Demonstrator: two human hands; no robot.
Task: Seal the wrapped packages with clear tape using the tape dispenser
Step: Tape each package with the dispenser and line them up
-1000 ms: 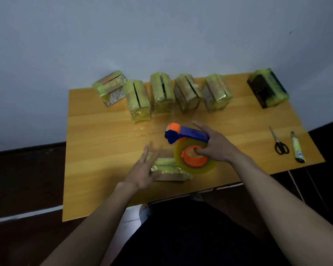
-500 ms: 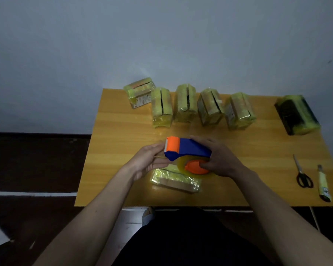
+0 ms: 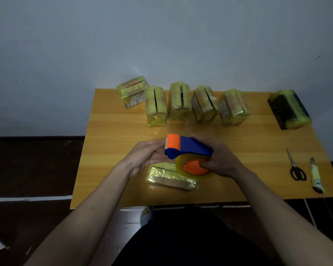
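Observation:
A flat yellow-wrapped package lies near the front edge of the wooden table. Just above it, my right hand grips the blue and orange tape dispenser, fingers over the handle and thumb on the orange hub of the clear tape roll. My left hand is at the dispenser's orange mouth, thumb and fingers pinching there; the clear tape end itself is too faint to see. Several more wrapped packages stand in a row at the back.
A dark package in yellow wrap sits at the back right corner. Black-handled scissors and a utility knife lie near the right edge. A wall stands right behind the table.
My left hand left the flat package and came up to the dispenser's mouth. My right hand lifted the dispenser slightly and levelled it. The camera view shifted left.

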